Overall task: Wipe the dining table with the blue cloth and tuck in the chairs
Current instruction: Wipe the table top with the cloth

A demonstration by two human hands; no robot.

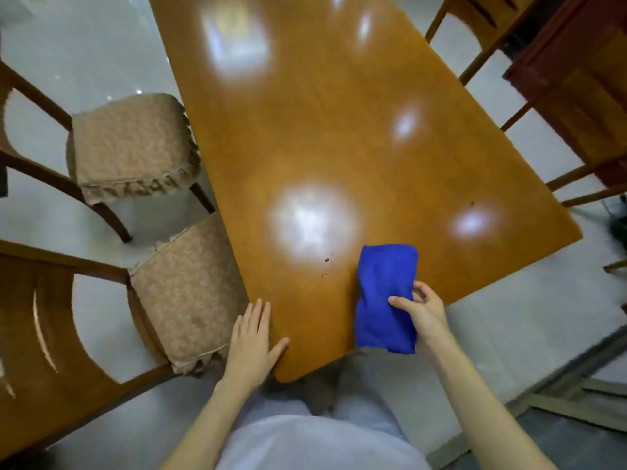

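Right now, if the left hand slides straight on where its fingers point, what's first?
Looks free: the left hand lies flat on the table, only bare top ahead. The cloth sits off to its right.

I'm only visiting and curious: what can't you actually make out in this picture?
Head view:
- Dining table: far end cut off by the top edge; legs hidden under its top.
- Right-side chairs: only blurred rails show; the rest lies past the frame edges.
- Red specks near the blue cloth: too small to identify.
- Right hand: any fingers under the cloth are hidden by it.
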